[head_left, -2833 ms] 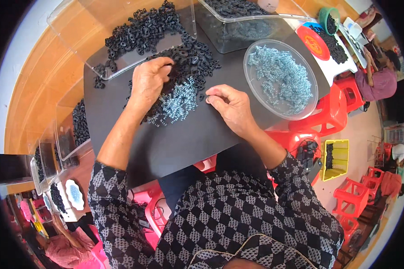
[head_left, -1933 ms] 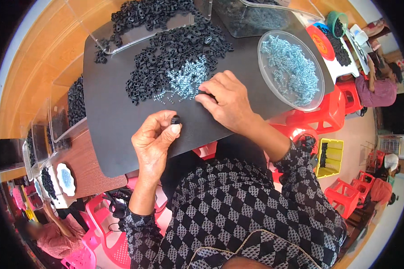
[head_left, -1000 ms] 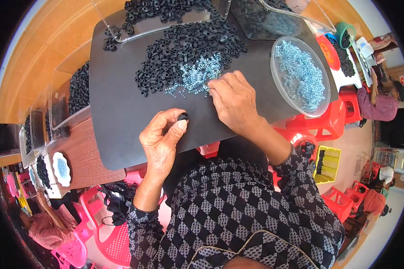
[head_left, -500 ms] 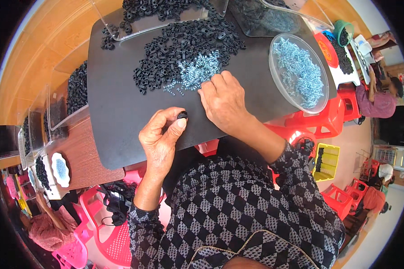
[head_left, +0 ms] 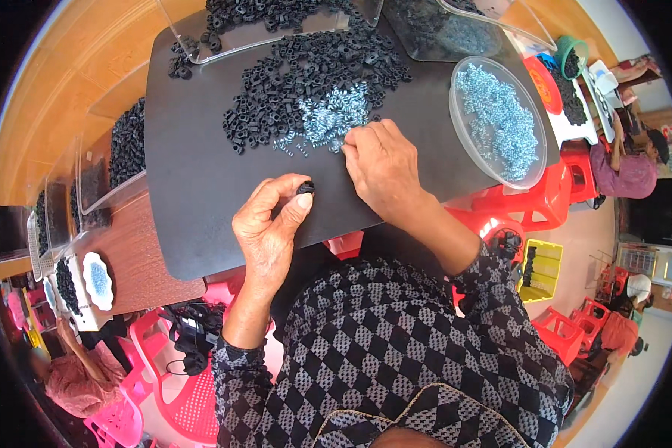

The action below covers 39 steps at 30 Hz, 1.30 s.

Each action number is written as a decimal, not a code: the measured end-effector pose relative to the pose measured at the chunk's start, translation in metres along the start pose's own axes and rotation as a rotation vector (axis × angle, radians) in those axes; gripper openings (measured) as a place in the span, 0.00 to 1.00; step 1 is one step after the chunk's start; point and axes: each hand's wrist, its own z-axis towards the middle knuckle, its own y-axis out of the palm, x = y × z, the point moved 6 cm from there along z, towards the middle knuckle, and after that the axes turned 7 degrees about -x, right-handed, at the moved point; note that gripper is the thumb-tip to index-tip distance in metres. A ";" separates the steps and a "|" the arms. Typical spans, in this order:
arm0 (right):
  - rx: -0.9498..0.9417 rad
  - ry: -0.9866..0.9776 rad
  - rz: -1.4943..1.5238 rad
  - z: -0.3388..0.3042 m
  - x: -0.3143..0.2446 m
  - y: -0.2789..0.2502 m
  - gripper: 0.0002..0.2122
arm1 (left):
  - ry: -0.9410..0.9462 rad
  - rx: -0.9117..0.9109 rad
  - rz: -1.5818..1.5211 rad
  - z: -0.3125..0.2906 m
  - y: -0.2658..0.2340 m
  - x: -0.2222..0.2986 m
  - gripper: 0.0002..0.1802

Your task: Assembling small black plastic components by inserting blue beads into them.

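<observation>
Tabletop: dark top (head_left: 194, 194), spread out before you.
Left grip: your left hand (head_left: 265, 228) pinches a black part (head_left: 306, 187) near the near edge.
Right grip: your right hand's (head_left: 384, 164) fingertips close together by the springs (head_left: 332, 116); can't tell if they hold one.
Around: black heap (head_left: 276, 89) just beyond the springs; red stool (head_left: 526, 198) right.
Containers: round clear dish (head_left: 470, 145), springs, right; clear bin (head_left: 246, 45), black parts, far.
Changed: your left hand has left the heap.
</observation>
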 end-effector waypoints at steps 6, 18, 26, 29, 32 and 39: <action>0.004 -0.007 0.075 0.009 0.002 -0.001 0.10 | 0.008 0.019 0.038 0.003 0.003 0.004 0.11; -0.067 -0.001 0.300 0.013 -0.014 -0.017 0.09 | 0.023 0.036 -0.006 0.006 0.000 0.004 0.11; -0.130 -0.169 0.298 0.011 -0.039 -0.020 0.09 | 0.066 0.030 0.061 0.004 0.003 0.015 0.11; -0.158 -0.218 0.286 0.005 -0.043 -0.017 0.08 | 0.052 0.028 0.039 0.003 0.005 0.016 0.10; -0.088 -0.202 0.292 0.000 -0.048 -0.022 0.13 | -0.033 0.016 -0.069 0.003 0.008 0.011 0.09; -0.028 -0.032 0.501 -0.009 -0.046 -0.025 0.15 | -0.046 0.008 -0.431 0.004 0.009 0.003 0.09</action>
